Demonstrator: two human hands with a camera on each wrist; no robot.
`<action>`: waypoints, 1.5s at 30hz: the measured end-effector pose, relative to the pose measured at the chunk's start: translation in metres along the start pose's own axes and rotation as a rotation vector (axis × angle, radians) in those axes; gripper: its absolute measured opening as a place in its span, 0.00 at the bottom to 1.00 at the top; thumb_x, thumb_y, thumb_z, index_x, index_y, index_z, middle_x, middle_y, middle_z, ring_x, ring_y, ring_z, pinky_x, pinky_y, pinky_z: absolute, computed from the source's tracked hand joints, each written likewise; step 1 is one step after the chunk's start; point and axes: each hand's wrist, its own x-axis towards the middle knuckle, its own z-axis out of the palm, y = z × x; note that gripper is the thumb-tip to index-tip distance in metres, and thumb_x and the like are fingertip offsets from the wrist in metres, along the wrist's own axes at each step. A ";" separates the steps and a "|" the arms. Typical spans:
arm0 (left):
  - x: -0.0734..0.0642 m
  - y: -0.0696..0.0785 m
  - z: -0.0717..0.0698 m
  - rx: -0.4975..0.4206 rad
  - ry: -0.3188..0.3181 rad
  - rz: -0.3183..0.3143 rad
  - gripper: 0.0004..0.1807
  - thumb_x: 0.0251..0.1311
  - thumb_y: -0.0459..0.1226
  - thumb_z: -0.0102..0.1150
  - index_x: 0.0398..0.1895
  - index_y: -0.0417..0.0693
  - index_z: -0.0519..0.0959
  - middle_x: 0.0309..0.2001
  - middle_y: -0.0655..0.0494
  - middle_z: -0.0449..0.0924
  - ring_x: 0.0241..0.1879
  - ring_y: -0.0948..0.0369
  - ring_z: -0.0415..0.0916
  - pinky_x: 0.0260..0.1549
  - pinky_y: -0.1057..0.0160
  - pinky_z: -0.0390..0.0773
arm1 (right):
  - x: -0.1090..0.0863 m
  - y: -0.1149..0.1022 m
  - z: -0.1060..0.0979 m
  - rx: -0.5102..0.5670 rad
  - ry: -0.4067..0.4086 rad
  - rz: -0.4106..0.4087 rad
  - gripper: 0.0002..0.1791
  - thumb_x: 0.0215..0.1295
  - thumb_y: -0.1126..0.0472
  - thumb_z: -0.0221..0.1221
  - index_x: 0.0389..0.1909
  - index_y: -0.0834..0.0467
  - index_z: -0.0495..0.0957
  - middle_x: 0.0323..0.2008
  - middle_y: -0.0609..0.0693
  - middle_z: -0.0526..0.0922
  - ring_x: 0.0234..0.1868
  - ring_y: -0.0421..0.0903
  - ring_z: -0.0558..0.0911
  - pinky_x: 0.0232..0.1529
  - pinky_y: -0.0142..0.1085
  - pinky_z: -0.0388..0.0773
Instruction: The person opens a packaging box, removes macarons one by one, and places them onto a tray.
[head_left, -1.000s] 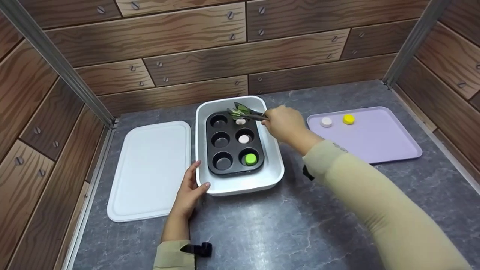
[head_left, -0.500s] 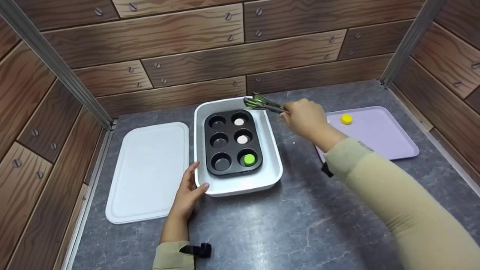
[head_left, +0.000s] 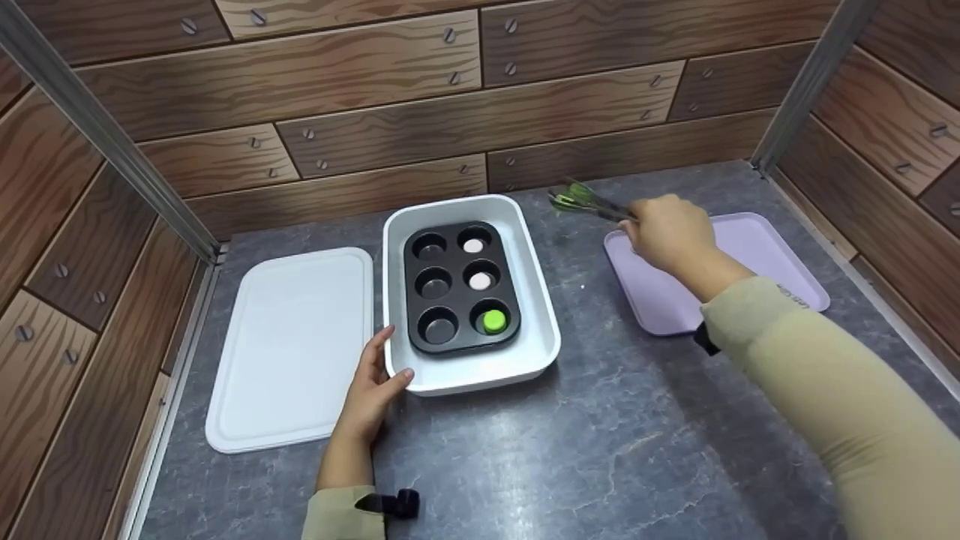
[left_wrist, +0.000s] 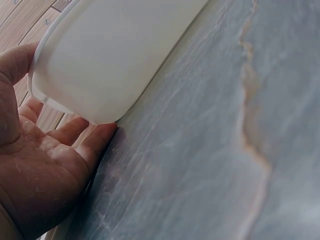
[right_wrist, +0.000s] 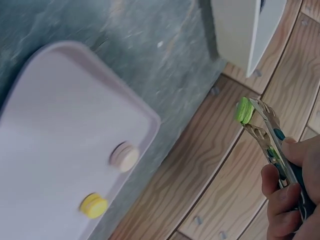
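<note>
My right hand grips metal tongs just left of the lilac tray. A green macaron sits pinched between the tong tips in the right wrist view. My left hand touches the near left corner of a white rectangular container, thumb and fingers spread along its rim and wall. Inside the container lies a dark muffin tin. Its right column of cups holds two pale macarons, one of them a pale macaron in the middle, and a bright green macaron nearest me.
At the right lies the lilac tray. Hidden by my hand in the head view, a pale pink macaron and a yellow macaron rest on it. A white lid lies left of the container. Wood-patterned walls enclose the table.
My right hand has carried the tongs away from the muffin tin's far right cup, rightward past the container's edge toward the tray. My left hand stays at the container corner.
</note>
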 end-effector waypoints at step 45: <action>-0.002 0.002 -0.001 -0.030 -0.006 -0.005 0.45 0.64 0.22 0.61 0.83 0.39 0.53 0.80 0.29 0.52 0.75 0.37 0.61 0.59 0.67 0.79 | -0.067 0.176 -0.014 0.032 -0.067 0.372 0.27 0.79 0.47 0.54 0.57 0.69 0.79 0.52 0.81 0.78 0.46 0.81 0.78 0.38 0.71 0.74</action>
